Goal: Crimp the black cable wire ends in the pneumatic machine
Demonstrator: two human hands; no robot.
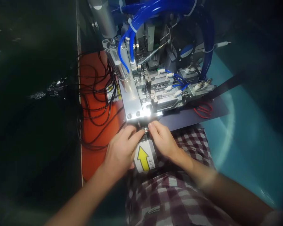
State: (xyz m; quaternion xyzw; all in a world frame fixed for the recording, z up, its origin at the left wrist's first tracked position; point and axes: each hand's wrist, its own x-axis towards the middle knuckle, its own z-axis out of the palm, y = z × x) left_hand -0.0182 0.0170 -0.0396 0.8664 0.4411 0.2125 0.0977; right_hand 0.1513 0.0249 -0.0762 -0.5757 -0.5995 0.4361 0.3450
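Note:
My left hand (122, 147) is closed at the front edge of a metal machine (132, 100), thumb and fingertips pressed in at a small shiny metal part (146, 129). From the other side, my right hand (163, 138) pinches at the same part, its thumb and forefinger tips close together. The part is too small for me to tell its kind, and the fingers partly cover it. Just below the fingertips lies a white label (145, 157) with a yellow arrow pointing toward the machine.
Black cables (94, 106) lie looped over an orange surface (91, 163) at left. Thick blue air tubes (155, 8) arch above the machine. Red-handled scissors (204, 110) rest on a dark plate at right. Clear plastic scraps (56, 88) lie far left.

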